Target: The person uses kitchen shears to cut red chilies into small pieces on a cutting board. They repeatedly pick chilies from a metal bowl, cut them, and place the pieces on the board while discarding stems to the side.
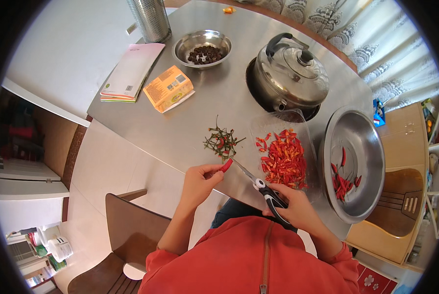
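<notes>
My left hand (202, 183) pinches a red chili pepper (226, 165) near the table's front edge. Kitchen scissors (260, 185) with black and white handles are in my right hand (292, 205); their blade tips are beside the pepper. Just beyond my left hand lies a pile of green chili stems (223, 142). To its right, a clear plastic tray (255, 125) holds many cut red chili pieces (285, 160). Further right stands a wide steel basin (370, 147) with several whole red chilies (341, 186) inside.
A steel kettle (289, 81) stands at the back right. Behind the stems are an orange box (169, 89), booklets (133, 70) and a steel bowl (181, 51) of dark round pieces. A metal cylinder (151, 20) is at the back left; a brown chair (131, 228) stands at the left.
</notes>
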A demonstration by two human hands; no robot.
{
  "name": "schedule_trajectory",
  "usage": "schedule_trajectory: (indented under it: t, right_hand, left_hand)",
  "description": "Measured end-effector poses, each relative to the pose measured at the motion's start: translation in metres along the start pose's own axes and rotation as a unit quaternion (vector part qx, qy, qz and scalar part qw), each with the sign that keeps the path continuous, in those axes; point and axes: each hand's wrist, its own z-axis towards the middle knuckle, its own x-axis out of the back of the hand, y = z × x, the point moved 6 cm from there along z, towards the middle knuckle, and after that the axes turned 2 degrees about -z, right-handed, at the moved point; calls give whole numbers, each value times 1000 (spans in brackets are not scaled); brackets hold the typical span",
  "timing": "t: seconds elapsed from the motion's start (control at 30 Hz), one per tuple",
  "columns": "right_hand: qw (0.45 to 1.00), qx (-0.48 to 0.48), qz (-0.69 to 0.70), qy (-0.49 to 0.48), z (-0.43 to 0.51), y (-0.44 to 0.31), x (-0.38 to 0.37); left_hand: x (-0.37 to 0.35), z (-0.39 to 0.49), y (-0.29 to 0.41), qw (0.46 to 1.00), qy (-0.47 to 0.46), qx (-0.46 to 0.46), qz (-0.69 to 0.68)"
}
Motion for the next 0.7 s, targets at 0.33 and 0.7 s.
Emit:
schedule_trajectory:
  t: [0.33, 0.7]
  right_hand:
    - [982, -8, 178, 68, 5, 9, 18]
    - [953, -2, 298, 53, -32, 39, 6]
  left_hand:
    - [3, -7, 22, 995, 28, -92, -27]
    - [-32, -27, 54, 980, -18, -193, 43]
